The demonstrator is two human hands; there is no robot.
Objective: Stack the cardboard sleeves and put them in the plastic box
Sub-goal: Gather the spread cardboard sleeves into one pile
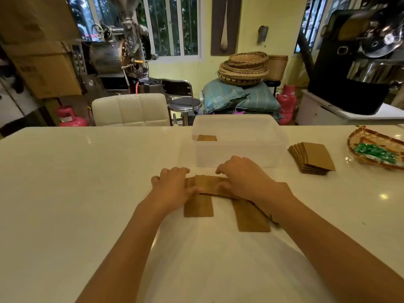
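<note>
Both hands pressed flat, fingers spread, on loose sleeves (251, 217) fanned across the table (87, 182), the left hand (172, 184) and right hand (242, 176) herding rather than gripping. Thin, light and slippery, they looked best squared by their edges. Beyond stood the box (238, 154), one stack (206, 138) inside, another pile (312, 157) beside it.

plastic box (238, 149) just beyond hands (175, 184), bare table (76, 182) leftward

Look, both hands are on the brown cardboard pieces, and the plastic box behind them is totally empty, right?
Not quite. Both hands, left hand and right hand, are on the cardboard sleeves, but the plastic box isn't empty: the head view shows some sleeves in the box already.
</note>
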